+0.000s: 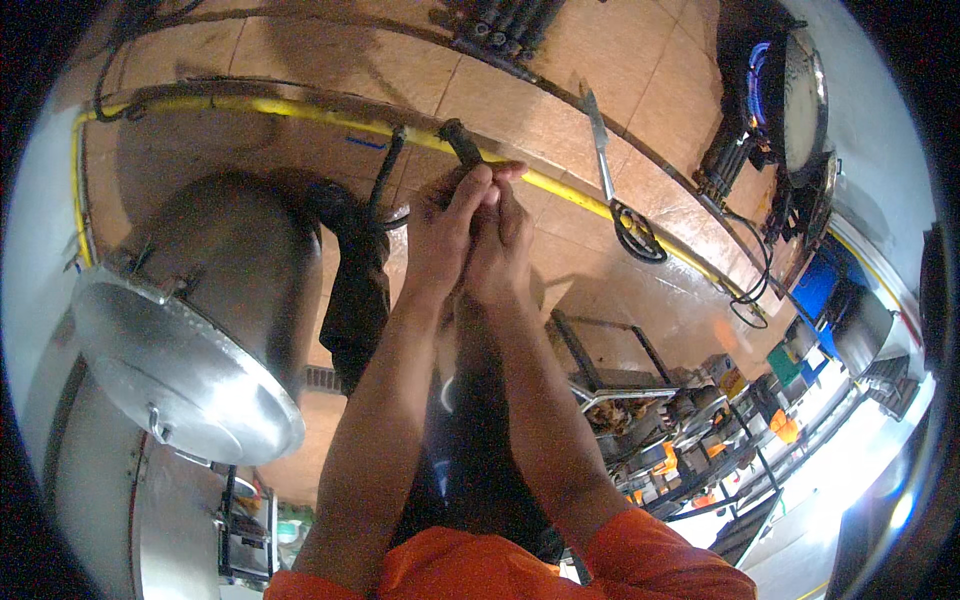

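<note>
My left hand (440, 235) and my right hand (498, 245) meet in front of me, just below a yellow pipe (560, 188). Their fingers are closed together around the lower end of a short black hose (462, 142) that slants down from the pipe. What exactly lies between the fingertips is hidden. Left of my left hand, a second black hose (384, 178) hangs from the pipe and curves toward my wrist. Further right, a long grey metal tool (600, 145) leads down to a black loop (636, 232).
A big metal pot (230, 250) with a shiny lid (180, 365) stands at the left. Far right, a blue-flamed burner (758, 85) heats a wide pan (803, 110). Black burner tubes (510, 25) lie at the top. A metal rack (610, 350) and crowded shelves fill the lower right.
</note>
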Available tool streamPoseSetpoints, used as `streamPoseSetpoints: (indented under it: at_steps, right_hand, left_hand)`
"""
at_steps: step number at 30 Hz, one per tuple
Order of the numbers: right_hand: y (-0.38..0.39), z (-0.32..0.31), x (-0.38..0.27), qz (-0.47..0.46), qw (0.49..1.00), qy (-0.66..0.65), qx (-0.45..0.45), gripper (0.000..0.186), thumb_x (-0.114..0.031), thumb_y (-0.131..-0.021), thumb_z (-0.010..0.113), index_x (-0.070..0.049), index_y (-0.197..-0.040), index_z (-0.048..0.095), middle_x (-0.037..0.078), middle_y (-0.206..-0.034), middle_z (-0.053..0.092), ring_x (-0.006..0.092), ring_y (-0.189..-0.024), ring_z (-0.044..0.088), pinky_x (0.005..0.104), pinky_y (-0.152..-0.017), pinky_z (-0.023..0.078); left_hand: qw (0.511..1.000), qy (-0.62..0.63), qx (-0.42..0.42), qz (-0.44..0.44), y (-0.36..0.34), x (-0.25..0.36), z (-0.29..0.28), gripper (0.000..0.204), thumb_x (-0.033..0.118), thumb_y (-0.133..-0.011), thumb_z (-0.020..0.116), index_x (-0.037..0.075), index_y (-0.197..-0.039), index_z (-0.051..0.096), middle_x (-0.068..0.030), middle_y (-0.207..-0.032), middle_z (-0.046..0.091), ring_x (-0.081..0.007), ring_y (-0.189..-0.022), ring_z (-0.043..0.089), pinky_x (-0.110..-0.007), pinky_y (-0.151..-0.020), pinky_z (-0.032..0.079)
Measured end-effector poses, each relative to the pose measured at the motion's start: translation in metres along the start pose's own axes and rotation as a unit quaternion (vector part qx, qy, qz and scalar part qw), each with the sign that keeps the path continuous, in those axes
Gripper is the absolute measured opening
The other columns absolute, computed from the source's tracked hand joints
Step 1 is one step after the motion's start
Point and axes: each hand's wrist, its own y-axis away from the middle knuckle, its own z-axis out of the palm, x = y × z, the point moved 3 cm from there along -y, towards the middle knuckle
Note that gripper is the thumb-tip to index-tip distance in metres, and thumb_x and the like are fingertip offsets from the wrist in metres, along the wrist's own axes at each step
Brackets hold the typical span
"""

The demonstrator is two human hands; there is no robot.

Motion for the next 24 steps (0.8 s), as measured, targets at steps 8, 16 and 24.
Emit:
streamPoseSetpoints:
  at_steps: [8,16,24]
  right_hand:
    - [0.003,-0.01,0.035,0.08,0.941,-0.328,-0.017,0.045,-0.035,-0.101,0.043,-0.008,-0.136,0.035,0.006,-0.125,0.05,0.0182,-0.108,0.052,0.0308,-0.087,0.045]
    - [0.014,-0.018,0.016,0.084,0.935,-0.345,0.021,0.025,-0.024,-0.102,0.038,-0.005,-0.115,0.046,0.006,-0.097,0.057,0.0151,-0.088,0.057,0.0276,-0.077,0.047]
    - [0.023,-0.039,0.022,0.024,0.916,-0.391,0.088,0.033,-0.04,-0.1,0.043,-0.011,-0.114,0.048,0.0,-0.077,0.05,0.0125,-0.066,0.047,0.0277,-0.065,0.043]
  left_hand:
    - [0.996,-0.08,-0.024,0.018,0.0,-0.004,0.005,0.032,0.025,-0.095,0.055,0.0,-0.111,0.065,-0.0073,-0.096,0.068,-0.0126,-0.088,0.061,-0.026,-0.083,0.046]
    - [0.992,-0.121,0.015,-0.006,0.009,-0.006,-0.01,0.03,0.018,-0.084,0.071,-0.002,-0.106,0.064,-0.011,-0.101,0.069,-0.0152,-0.094,0.063,-0.03,-0.083,0.05]
    - [0.978,-0.116,0.145,-0.096,0.027,-0.085,-0.059,0.029,0.023,-0.089,0.061,-0.002,-0.104,0.062,-0.0091,-0.089,0.067,-0.0213,-0.087,0.064,-0.033,-0.089,0.048]
